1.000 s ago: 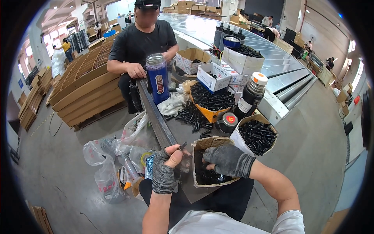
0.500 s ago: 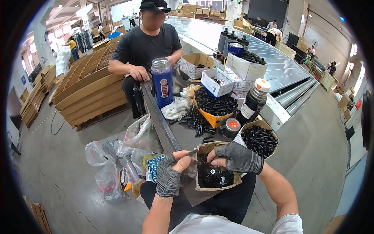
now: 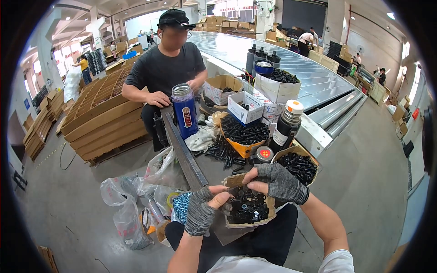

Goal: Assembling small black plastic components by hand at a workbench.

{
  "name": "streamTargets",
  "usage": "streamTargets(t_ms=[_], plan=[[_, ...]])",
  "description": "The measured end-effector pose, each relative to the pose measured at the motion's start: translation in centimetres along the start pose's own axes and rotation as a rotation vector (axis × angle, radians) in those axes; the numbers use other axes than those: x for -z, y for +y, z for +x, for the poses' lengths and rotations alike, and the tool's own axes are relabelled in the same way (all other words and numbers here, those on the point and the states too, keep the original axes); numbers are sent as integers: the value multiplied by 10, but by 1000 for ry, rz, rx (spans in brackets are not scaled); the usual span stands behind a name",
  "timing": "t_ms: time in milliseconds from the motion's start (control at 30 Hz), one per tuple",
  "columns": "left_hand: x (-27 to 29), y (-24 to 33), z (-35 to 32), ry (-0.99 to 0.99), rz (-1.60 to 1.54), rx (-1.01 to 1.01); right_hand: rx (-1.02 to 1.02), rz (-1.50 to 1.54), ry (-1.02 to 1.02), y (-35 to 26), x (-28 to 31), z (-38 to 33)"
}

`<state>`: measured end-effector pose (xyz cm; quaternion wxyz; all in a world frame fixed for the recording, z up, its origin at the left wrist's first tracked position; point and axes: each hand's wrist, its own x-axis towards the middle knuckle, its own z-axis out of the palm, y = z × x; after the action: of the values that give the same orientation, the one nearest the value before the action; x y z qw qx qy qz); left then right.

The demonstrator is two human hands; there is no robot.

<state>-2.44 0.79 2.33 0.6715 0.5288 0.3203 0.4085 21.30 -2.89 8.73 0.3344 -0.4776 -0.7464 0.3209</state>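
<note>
- Left hand (image 3: 202,211) and right hand (image 3: 284,183) stand nearly closed at carton (image 3: 271,209) of black rings (image 3: 249,212); hold unclear.
- Neighbouring box (image 3: 300,149) holds black pieces (image 3: 297,166).
- Right hand, earlier inside, is raised.

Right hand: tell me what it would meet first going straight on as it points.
The right hand would probably meet the left hand, opposite it at the open cardboard box; depth is hard to judge.

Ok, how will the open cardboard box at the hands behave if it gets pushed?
The box would probably flex a little, since its cardboard walls look thin and worn. Being low and broad, it seems unlikely to tip easily. The small black parts lie loose inside, so they may shift.
</note>
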Motion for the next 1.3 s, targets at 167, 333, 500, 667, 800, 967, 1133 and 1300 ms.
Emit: streamTargets(t_ms=[167,333,500,667,800,967,1133,1300], plan=[[0,-2,0,19,11,15,-136,141,116,-5,-3,1],[1,-6,1,46,19,21,-156,224,120,-13,-6,4],[-4,-4,2,26,-16,27,-160,223,109,-13,-11,6],[-11,-2,1,52,-71,32,-130,375,144,-8,-27,9],[-15,1,0,96,-50,7,24,81,210,-1,-31,12],[-14,1,0,103,-5,-5,116,-103,244,-5,-22,9],[-21,7,-2,99,23,-4,92,-48,286,-9,-26,10],[-22,9,-2,76,71,-7,279,-242,428,-4,-34,14]])
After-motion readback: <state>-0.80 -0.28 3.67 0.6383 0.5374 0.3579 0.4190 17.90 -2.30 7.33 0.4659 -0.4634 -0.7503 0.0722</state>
